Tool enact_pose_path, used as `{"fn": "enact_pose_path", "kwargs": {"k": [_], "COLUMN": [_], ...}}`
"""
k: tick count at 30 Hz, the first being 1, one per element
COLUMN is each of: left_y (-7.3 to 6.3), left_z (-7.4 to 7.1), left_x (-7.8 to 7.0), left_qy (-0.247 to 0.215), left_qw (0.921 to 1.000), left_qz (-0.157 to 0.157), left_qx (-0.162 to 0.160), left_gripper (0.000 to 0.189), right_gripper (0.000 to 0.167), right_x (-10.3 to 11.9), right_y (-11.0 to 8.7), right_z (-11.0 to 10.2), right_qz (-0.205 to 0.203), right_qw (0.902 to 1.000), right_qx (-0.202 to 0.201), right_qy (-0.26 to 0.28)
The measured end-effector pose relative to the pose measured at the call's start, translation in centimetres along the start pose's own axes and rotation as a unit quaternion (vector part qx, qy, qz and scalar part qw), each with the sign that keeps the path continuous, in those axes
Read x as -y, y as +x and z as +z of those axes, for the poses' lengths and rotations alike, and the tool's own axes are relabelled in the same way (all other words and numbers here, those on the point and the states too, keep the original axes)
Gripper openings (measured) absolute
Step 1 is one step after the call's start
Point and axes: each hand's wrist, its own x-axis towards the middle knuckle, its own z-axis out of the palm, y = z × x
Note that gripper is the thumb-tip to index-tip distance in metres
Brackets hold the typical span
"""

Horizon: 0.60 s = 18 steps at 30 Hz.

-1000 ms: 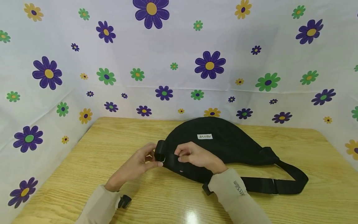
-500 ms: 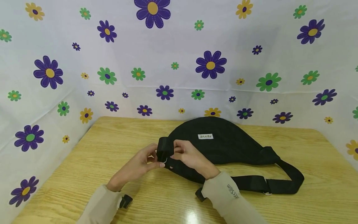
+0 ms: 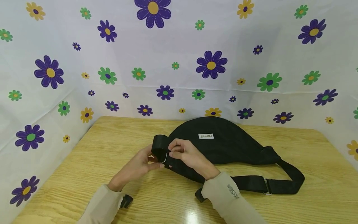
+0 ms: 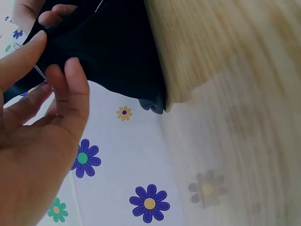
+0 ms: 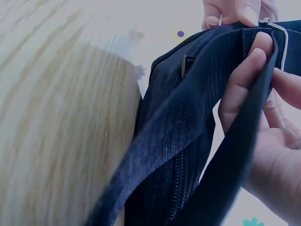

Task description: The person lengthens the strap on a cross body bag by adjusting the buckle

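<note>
A black waist bag with a white label lies on the table. At its left end, the black strap arches up in a loop through a metal buckle. My left hand pinches the buckle and webbing there between thumb and fingers. In the left wrist view, the buckle's bar shows beside these fingertips. My right hand pinches the strap just right of the buckle. The right wrist view shows strap webbing running down past the right fingers, with the bag's zipper behind.
The strap's far part loops round at the right, with a second metal buckle. A black plastic end lies by the right sleeve. A flower-printed cloth stands behind the wooden table.
My right hand has moved left toward the metal buckle with the strap. The strap loop over the left fingers has grown taller. The strap at the right has shifted slightly left.
</note>
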Motion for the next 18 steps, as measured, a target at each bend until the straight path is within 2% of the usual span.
{"fn": "enact_pose_path", "kwargs": {"k": [6, 12, 15, 18], "left_y": [0.0, 0.1, 0.0, -0.1], "left_z": [-0.2, -0.2, -0.2, -0.1], "left_x": [0.0, 0.1, 0.1, 0.2], "left_qy": [0.025, 0.017, 0.014, 0.02], "left_qw": [0.9996, 0.9997, 0.9996, 0.9993], "left_qz": [-0.01, -0.015, -0.024, -0.029], "left_qx": [0.001, 0.001, -0.006, -0.009], "left_gripper": [0.031, 0.037, 0.033, 0.032], "right_gripper": [0.01, 0.037, 0.041, 0.041], "right_x": [0.3, 0.6, 0.7, 0.9], "right_y": [0.0, -0.1, -0.2, -0.3], "right_z": [-0.3, -0.3, 0.1, 0.8], "right_qz": [0.001, -0.01, -0.029, -0.039], "right_qw": [1.0, 0.9981, 0.9976, 0.9953], "right_qx": [0.007, 0.056, 0.06, 0.034], "right_qy": [0.002, 0.024, -0.014, -0.081]}}
